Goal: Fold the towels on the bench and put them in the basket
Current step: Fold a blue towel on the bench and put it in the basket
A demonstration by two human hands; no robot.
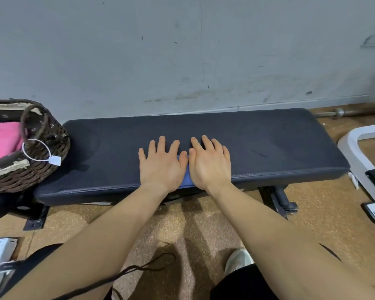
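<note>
Atop padded bench (268, 148), left hand (160, 167) and right hand (210, 167) splayed flat on blue towel (186, 180).

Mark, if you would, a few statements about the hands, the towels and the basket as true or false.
1. The left hand and the right hand both lie flat on the blue towel on the bench. True.
2. The basket holds a pink towel. True.
3. The blue towel is already in the basket. False: it lies on the bench under both hands.
4. The basket stands at the bench's right end. False: it is at the left end.
</note>
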